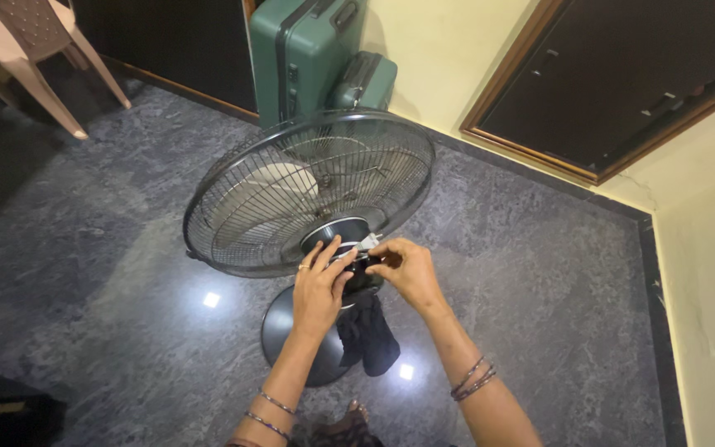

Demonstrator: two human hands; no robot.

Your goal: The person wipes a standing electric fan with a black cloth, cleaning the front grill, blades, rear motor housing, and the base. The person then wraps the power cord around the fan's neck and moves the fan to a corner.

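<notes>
I see my left hand [321, 285] and right hand [407, 269] both grasping the fan [308, 194] motor housing [349, 248] (dark cloth [367, 331] hangs below).

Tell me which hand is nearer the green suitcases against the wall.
Left. The left hand rests on the fan's motor housing, below the green suitcases; the right hand sits farther right, beside the housing.

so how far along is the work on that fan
Done: the wire cage is closed around the blades and the fan stands on its round base. In hand: the left hand and right hand are both on the motor housing behind the cage. Left: a dark cloth hangs below them.
</notes>
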